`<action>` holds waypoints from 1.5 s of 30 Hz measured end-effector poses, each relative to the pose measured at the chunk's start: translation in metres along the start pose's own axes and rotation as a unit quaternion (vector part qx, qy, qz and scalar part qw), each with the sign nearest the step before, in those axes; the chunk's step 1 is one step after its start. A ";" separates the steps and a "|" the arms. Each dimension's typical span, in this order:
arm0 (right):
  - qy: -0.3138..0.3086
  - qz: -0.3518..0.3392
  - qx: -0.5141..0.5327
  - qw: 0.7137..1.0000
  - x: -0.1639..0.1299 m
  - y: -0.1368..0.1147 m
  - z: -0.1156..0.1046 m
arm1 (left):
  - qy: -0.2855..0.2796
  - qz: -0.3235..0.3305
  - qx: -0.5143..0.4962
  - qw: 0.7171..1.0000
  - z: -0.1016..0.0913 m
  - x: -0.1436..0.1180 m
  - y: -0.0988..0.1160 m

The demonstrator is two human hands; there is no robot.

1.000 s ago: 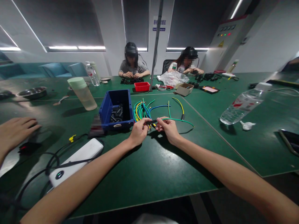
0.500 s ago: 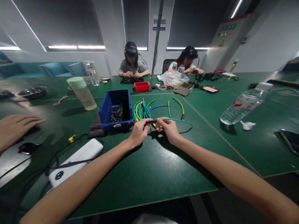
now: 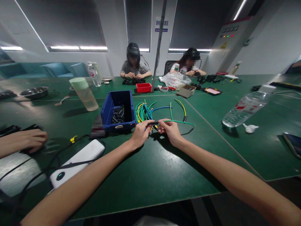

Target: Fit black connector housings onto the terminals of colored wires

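In the head view, the left hand (image 3: 140,134) and the right hand (image 3: 171,131) meet over the green surface (image 3: 150,169), just in front of the bundle of green, blue and yellow wires (image 3: 142,112). Between the fingertips of both hands is a short black sleeve (image 3: 154,123); its long axis lies almost level, from left to right, one end pointing to each hand. The grip of the left hand is pinched on the left end of the sleeve, and the grip of the right hand is pinched on the thin green wire (image 3: 180,121) where it meets the right end. This wire runs away to the right over the surface. Just left of the bundle stands a blue plastic bin (image 3: 117,110) with dark small parts inside. At the far left, a co-worker's hand (image 3: 29,140) rests on the surface, well apart
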State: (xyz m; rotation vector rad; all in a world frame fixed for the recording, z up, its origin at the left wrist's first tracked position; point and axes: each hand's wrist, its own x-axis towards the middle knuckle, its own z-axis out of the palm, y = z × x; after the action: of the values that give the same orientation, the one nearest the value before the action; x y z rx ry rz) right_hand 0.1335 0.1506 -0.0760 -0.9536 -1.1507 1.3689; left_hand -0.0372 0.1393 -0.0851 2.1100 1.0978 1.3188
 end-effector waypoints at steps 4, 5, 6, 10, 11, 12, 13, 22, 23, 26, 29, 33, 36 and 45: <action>-0.001 -0.003 -0.008 1.000 0.000 -0.001 0.000 | -0.002 -0.006 -0.007 1.000 0.001 0.001 -0.001; -0.002 -0.006 -0.011 1.000 0.000 -0.001 0.000 | -0.002 -0.007 -0.010 1.000 0.001 0.001 -0.001; -0.003 -0.008 -0.014 1.000 0.000 -0.001 0.000 | -0.003 -0.009 -0.012 1.000 0.001 0.001 -0.001; -0.011 -0.014 -0.015 1.000 0.000 0.000 -0.001 | -0.012 -0.013 -0.014 1.000 0.000 0.001 0.000; -0.014 -0.016 -0.016 1.000 0.001 0.000 -0.001 | -0.017 -0.012 -0.014 1.000 0.000 0.001 0.000; -0.018 -0.019 -0.018 0.999 0.001 0.001 -0.001 | -0.021 -0.010 -0.014 1.000 0.000 0.001 0.001; -0.022 -0.023 -0.021 0.999 0.001 0.001 -0.001 | -0.023 -0.009 -0.015 1.000 0.000 0.001 0.001; -0.007 -0.035 -0.065 0.997 -0.001 0.000 0.000 | -0.021 -0.001 -0.043 0.999 -0.001 0.001 0.000; -0.007 -0.034 -0.064 0.997 -0.001 0.000 0.000 | -0.023 0.001 -0.042 0.999 -0.001 0.001 0.000; -0.016 -0.034 -0.049 0.998 0.000 0.001 0.000 | -0.025 0.008 -0.035 0.999 -0.001 0.000 -0.001; -0.035 -0.026 -0.028 0.999 0.001 0.001 -0.001 | -0.028 0.010 -0.021 0.999 -0.001 0.000 -0.001; -0.050 -0.008 -0.018 0.999 0.001 -0.001 -0.001 | -0.029 0.012 -0.007 0.999 -0.001 0.001 0.001; -0.049 -0.009 -0.019 0.999 -0.001 -0.002 0.000 | -0.025 0.015 -0.004 1.000 -0.001 0.000 0.001; -0.035 -0.019 0.014 0.999 -0.004 -0.003 0.000 | -0.026 0.017 0.026 0.999 0.000 -0.001 0.004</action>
State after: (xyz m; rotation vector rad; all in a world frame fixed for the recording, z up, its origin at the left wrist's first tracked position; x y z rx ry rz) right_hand 0.1343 0.1466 -0.0733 -0.8653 -1.1926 1.3936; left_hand -0.0363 0.1360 -0.0833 2.1970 1.0905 1.2564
